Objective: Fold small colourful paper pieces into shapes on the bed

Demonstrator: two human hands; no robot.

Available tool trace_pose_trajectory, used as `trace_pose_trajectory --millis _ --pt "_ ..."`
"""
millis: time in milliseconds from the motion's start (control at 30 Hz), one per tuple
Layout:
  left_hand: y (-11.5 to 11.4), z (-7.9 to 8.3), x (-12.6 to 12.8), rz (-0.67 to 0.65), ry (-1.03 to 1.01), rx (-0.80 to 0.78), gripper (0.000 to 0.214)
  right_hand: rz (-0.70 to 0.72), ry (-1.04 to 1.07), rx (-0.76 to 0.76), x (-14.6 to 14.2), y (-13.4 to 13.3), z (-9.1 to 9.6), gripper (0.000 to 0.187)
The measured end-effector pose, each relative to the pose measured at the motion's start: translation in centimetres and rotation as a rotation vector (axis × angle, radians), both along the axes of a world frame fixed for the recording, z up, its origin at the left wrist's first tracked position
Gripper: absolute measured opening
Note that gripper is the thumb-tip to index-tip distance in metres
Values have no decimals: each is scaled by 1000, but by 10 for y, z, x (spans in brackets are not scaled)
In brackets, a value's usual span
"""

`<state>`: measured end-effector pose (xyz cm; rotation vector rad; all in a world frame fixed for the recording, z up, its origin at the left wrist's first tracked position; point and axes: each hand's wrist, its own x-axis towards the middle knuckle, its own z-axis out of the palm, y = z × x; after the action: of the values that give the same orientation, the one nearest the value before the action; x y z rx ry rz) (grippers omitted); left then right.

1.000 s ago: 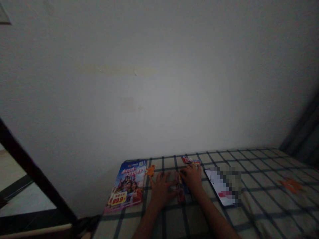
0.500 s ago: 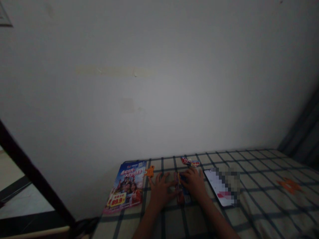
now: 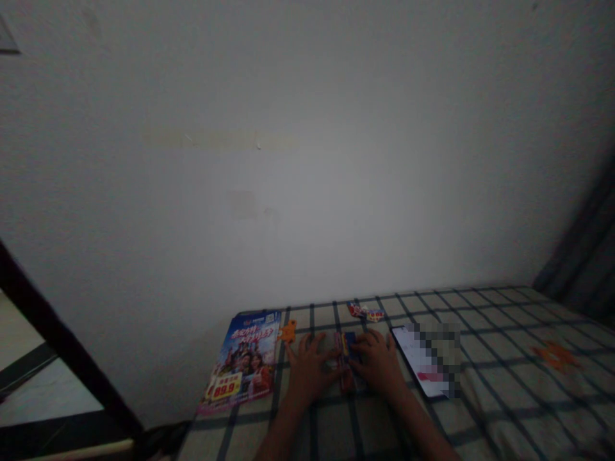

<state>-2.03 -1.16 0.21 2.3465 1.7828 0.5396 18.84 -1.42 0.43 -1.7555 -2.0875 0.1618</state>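
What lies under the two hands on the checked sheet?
A red and blue packet lies flat on the sheet, showing between the left hand and right hand. The right fingers cover its right side; what more lies beneath them is hidden.

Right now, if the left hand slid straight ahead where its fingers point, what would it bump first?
Probably the wall: only bare checked cloth lies ahead of the left hand, though depth is unclear.

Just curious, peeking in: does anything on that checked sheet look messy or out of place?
Nothing spilled or broken. A red wrapper lies loose near the wall, beyond the right hand; a small orange piece sits beside the flyer.
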Motion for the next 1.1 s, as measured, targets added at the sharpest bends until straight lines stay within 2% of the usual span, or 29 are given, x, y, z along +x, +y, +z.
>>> trace_pose_trajectory --millis 233,433,700,867,1100 --pt "2 -6 2 14 21 74 41 -46 12 107 -10 18 -4 19" --pt "5 -8 5 56 51 120 40 -52 -17 157 -15 29 0 19" --pt "2 -2 5 38 61 72 44 4 -52 37 -5 22 1 25" --pt "2 1 5 58 82 36 45 47 -58 -7 -3 19 1 36" --pt "4 -2 5 60 76 48 45 77 -65 -88 1 14 0 55"
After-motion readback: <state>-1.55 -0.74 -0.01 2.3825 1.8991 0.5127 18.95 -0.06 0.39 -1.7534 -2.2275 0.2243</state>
